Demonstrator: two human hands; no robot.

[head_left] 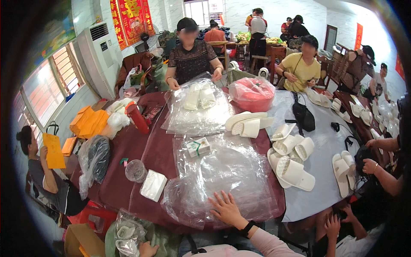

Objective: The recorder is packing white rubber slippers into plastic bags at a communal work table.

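Our right hand (226, 208) lies flat, fingers spread wide, on the stack of clear plastic bags (222, 175), our left hand (147, 249) low on a sack — white slippers (293, 171) to the right look mostly unbagged, so we judge much is left.

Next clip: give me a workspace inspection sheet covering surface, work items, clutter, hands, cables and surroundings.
Surface: round table, dark red cloth, grey cover on its right part.
Work items: pile of clear plastic bags; white slippers beside it.
Clutter: small white box, plastic cup, white packet, red bottle, black bag.
Hands: right hand flat and open on the bags; left hand low at a bag of slippers, grip unclear.
Cables: black cord on the grey cover.
Surroundings: other people seated around; air conditioner; window at left.
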